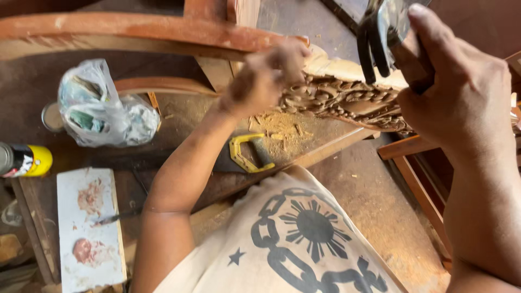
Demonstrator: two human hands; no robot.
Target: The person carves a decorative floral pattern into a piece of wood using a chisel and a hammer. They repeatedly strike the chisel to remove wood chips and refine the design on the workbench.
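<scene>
While hammer-raised, carving point(347, 100) beneath hands point(266, 76).

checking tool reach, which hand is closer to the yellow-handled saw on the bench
Left. The left hand rests on the carved wood piece just above the yellow-handled saw. The right hand is raised off to the right, gripping a hammer.

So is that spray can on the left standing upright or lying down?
Lying down. The spray can rests on its side at the left edge, its yellow end pointing right toward the plastic bag.
</scene>
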